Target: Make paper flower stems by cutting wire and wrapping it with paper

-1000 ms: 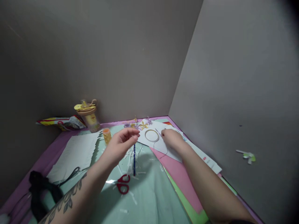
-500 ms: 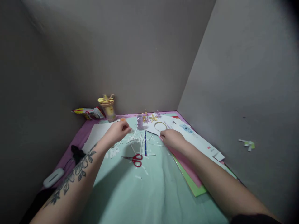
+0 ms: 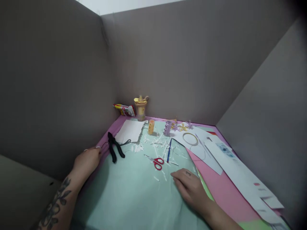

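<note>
My left hand [image 3: 87, 160] is at the left edge of the table, fingers curled over a white oval device that it mostly hides; a bit of white shows at the fingertips. Beside it lie black-handled pliers [image 3: 114, 149]. My right hand [image 3: 190, 188] rests palm down on the pale green cloth [image 3: 134, 198], fingers loosely extended and holding nothing visible. Red-handled scissors [image 3: 155, 162] lie between the hands, near a blue pen-like stick [image 3: 169, 150] and scattered white paper strips [image 3: 157, 143].
An orange cylinder [image 3: 151, 126] and a purple cylinder [image 3: 167, 127] stand at the back. Behind them are a yellow tumbler [image 3: 141, 110] and a snack packet [image 3: 125, 110]. White paper [image 3: 129, 131] lies left; a tape ring [image 3: 190, 139] and pink sheet [image 3: 223, 195] lie right. Grey walls enclose the table.
My view has turned left. My left hand has moved from near the orange cylinder to the left edge. My right hand has come back from beside the tape ring onto the cloth.
</note>
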Tool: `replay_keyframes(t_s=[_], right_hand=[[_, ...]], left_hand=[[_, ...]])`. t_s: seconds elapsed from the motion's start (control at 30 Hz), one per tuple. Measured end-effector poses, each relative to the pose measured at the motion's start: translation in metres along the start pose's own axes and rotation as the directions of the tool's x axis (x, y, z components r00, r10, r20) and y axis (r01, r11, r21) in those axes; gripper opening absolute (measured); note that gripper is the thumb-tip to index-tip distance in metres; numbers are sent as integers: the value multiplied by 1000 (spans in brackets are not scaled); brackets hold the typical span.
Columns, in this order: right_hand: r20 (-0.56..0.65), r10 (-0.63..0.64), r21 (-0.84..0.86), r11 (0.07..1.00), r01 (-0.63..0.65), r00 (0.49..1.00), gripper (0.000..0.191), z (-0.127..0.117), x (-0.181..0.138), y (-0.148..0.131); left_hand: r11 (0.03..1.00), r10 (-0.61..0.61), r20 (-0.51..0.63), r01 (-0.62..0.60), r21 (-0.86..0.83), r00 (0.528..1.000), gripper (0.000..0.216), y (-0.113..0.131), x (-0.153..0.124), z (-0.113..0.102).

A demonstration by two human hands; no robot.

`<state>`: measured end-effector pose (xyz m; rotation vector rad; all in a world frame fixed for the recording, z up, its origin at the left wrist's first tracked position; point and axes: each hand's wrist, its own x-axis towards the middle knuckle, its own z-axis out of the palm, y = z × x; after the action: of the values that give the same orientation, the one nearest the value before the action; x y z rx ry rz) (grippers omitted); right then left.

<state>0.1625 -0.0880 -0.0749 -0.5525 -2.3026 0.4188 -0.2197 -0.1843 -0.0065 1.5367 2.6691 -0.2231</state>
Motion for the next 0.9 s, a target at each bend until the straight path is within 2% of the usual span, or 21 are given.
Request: replay_keyframes(t_s=[0.1,0.23,0.43,0.6,0.73,0.83,0.87,0.9], right_hand=[[24,1,14,1000,-1,1000,24,0,0,-1],[56,-5,10,1000,5,998,24,1,-4,-1],[108,-8,-11,1000,9,994,22,2,-8,1],[123,11,-6,1000,-11,992,21,1,-8,2],[113,-11,6,1000,10,993,20,-1,-9,0],[76,-43,12,999,42,996,20,-2,-9,0],[59,-50,16,999,49,997,20,-2,-9,0],[43,-53,20,998,52,998,20,-2,-9,1]], left_hand=[[999,-39,-54,40,15,998,37,1,-7,16],[998,-48,-89,52,45,995,37,11,5,22],[997,3,-23,-1,72,1000,34,18,26,15],[992,-22,-22,25,121,1000,36,18,25,9],[989,-26,-1,26,147,1000,36,27,19,-7],[987,-16,15,13,161,1000,35,12,-2,-19],[983,-54,11,52,178,998,34,-2,-14,-18],[988,-14,-10,16,156,1000,34,-21,-28,-13]])
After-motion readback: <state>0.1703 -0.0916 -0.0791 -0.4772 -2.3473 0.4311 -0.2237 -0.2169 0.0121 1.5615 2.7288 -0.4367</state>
